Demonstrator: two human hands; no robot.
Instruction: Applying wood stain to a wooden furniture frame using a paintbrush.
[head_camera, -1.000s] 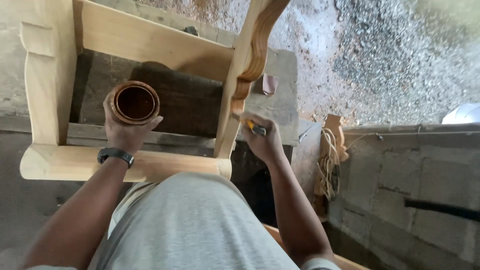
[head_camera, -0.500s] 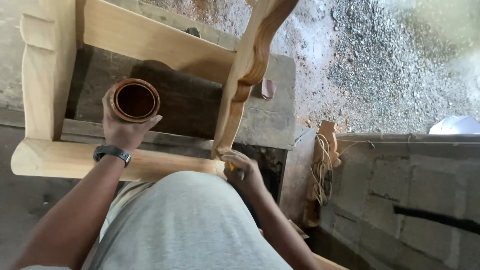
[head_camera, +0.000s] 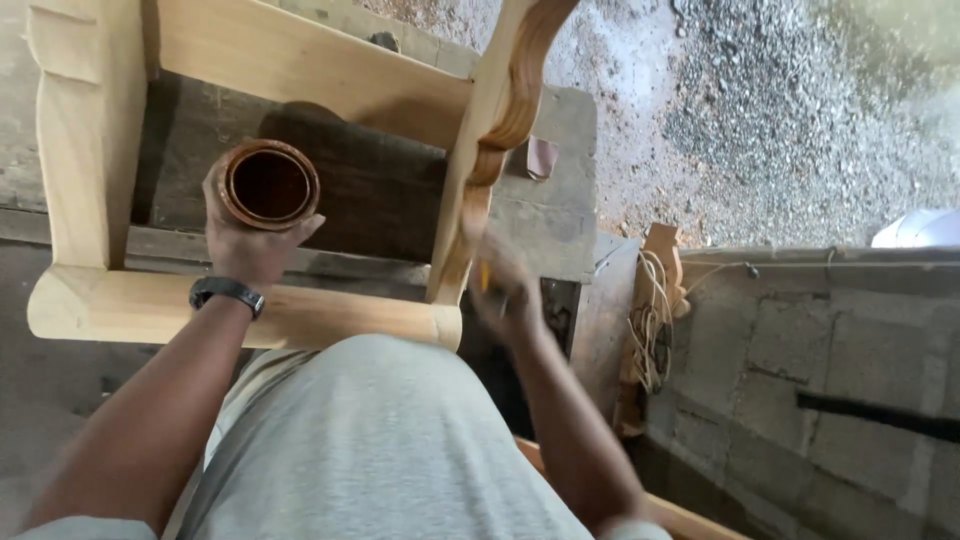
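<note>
1. Pale, unfinished timber fills the view: a wooden furniture frame lies across a dark, worn bench, its rounded bottom rail nearest the person.
2. The left hand, a black watch on its wrist, has its fingers clamped around a brown, stained round container, held open-mouth-up inside the frame.
3. The right hand is motion-blurred at the foot of the curved leg; a thin tool with a yellow part seems pinched in its fingers, though blur hides the grip.
4. Judged from this, finish is being worked onto the leg; the next stroke calls for steady contact along its curve.
5. Half a second earlier that hand sat lower, at the leg's joint; the container has barely shifted.
</note>
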